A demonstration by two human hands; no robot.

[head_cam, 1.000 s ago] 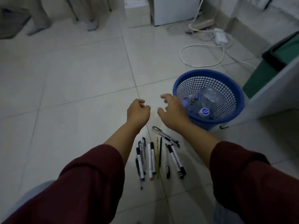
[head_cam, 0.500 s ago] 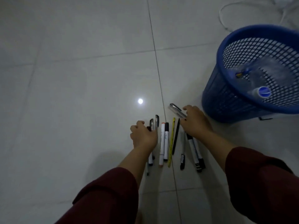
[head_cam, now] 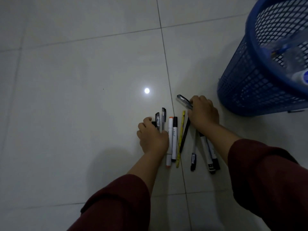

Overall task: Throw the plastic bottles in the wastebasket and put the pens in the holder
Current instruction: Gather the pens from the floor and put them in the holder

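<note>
Pens: row on floor tiles, btwn my two hands. L hand curled over grey-capped pens at row's left end. R hand closed on clear pen, its cap end angled up-left. Plastic bottles: inside blue wastebasket, just right of R hand.

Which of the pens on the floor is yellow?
The thin yellow pen, lying between the black-capped white marker and a slim black pen; the other pens are black, grey or white.
</note>
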